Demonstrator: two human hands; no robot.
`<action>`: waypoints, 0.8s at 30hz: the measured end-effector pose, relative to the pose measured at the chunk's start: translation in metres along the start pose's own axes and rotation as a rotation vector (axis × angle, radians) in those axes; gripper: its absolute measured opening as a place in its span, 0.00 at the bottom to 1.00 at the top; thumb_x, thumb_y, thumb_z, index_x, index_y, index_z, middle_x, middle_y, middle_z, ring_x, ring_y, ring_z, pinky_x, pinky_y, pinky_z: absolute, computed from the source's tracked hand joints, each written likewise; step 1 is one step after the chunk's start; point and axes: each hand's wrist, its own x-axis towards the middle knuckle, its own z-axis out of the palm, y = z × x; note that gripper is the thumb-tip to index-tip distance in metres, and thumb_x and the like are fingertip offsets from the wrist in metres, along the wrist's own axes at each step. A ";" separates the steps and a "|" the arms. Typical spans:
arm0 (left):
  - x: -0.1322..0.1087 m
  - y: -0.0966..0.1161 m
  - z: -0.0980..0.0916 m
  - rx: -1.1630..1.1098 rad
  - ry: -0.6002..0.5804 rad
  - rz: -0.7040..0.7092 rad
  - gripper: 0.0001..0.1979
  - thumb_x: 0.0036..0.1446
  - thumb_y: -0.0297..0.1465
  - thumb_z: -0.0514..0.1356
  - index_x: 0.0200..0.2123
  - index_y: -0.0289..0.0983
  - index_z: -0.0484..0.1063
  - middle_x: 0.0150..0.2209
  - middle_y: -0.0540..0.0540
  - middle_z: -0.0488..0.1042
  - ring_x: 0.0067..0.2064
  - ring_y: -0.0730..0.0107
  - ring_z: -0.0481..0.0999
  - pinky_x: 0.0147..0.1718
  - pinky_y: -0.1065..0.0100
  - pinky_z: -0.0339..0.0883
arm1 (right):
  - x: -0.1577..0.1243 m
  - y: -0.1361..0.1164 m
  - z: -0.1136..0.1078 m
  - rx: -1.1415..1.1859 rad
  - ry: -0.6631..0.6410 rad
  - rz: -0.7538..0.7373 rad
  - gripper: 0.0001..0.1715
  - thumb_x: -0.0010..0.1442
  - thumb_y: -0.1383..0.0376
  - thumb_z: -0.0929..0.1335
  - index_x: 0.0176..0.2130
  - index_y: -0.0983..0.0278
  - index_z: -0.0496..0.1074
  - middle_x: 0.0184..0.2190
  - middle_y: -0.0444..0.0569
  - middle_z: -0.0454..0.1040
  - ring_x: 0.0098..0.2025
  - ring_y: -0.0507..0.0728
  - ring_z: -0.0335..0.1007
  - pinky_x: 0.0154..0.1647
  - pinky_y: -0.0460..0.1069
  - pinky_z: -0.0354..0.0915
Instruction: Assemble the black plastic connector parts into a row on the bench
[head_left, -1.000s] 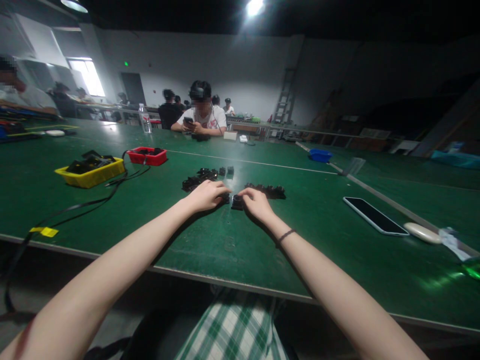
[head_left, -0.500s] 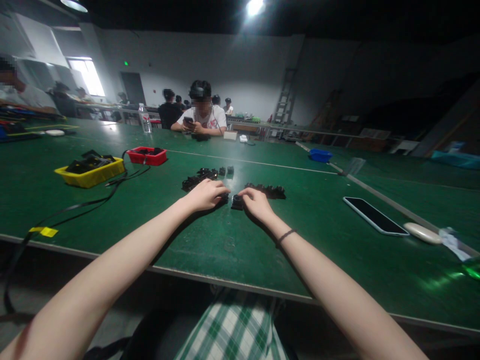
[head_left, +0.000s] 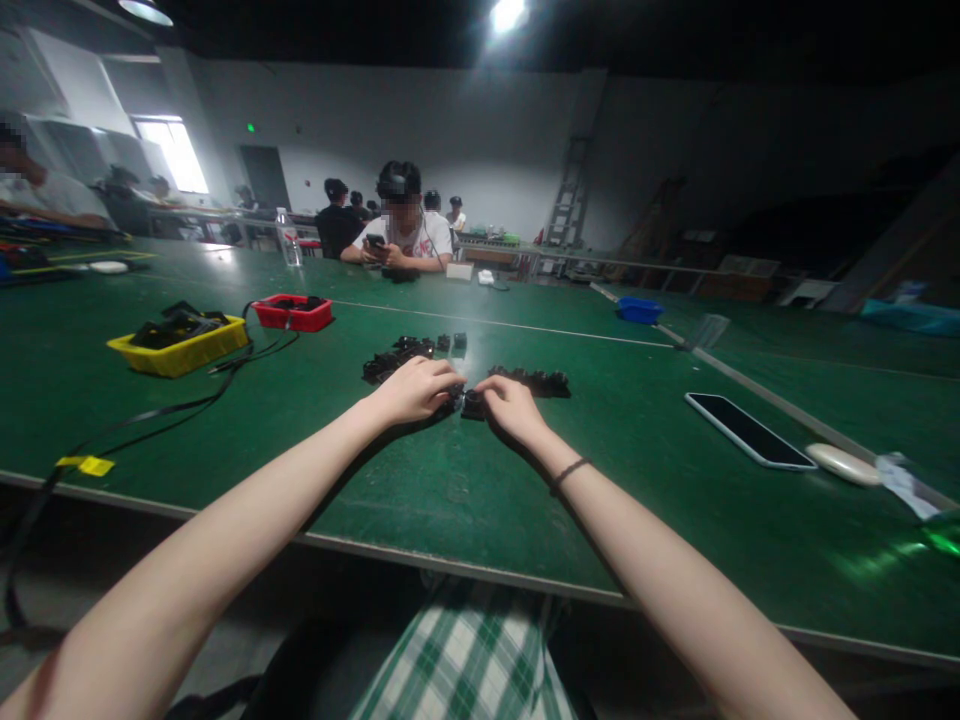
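Observation:
My left hand (head_left: 416, 388) is closed on a small black part (head_left: 452, 398), mostly covered by the fingers. My right hand (head_left: 514, 405) pinches a small black block (head_left: 472, 404) from its right side, low on the green table. The two parts are close together, and I cannot tell whether they touch. Behind my left hand lies a pile of black parts (head_left: 386, 362), with two small black blocks (head_left: 451, 342) just beyond it. A row of joined black pieces (head_left: 547, 382) sits behind my right hand.
To the left stand a yellow tray (head_left: 178, 357) and a red tray (head_left: 294, 314), both holding black parts, beside a black cable (head_left: 187, 404). A phone (head_left: 750, 432) and a cream oval object (head_left: 844, 465) lie right. A blue tray (head_left: 640, 312) is farther back. Across the table sits a person (head_left: 401, 230).
My left hand has shifted slightly right, bringing its black part closer to the block under my right hand. My right hand has stayed almost still.

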 end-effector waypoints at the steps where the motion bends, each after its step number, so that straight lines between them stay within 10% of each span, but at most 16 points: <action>1: 0.000 0.000 0.000 0.000 0.001 0.003 0.18 0.57 0.24 0.56 0.51 0.39 0.70 0.45 0.42 0.75 0.47 0.61 0.73 0.44 0.62 0.63 | 0.000 -0.001 0.000 -0.002 -0.001 0.001 0.16 0.56 0.75 0.62 0.34 0.63 0.77 0.36 0.46 0.79 0.38 0.53 0.74 0.45 0.47 0.66; 24: 0.000 -0.001 0.003 -0.034 0.038 0.026 0.18 0.58 0.26 0.56 0.52 0.38 0.69 0.46 0.42 0.74 0.45 0.62 0.74 0.43 0.63 0.65 | 0.000 0.000 0.001 -0.024 -0.014 0.014 0.15 0.57 0.75 0.62 0.36 0.65 0.77 0.36 0.48 0.79 0.38 0.53 0.73 0.45 0.47 0.65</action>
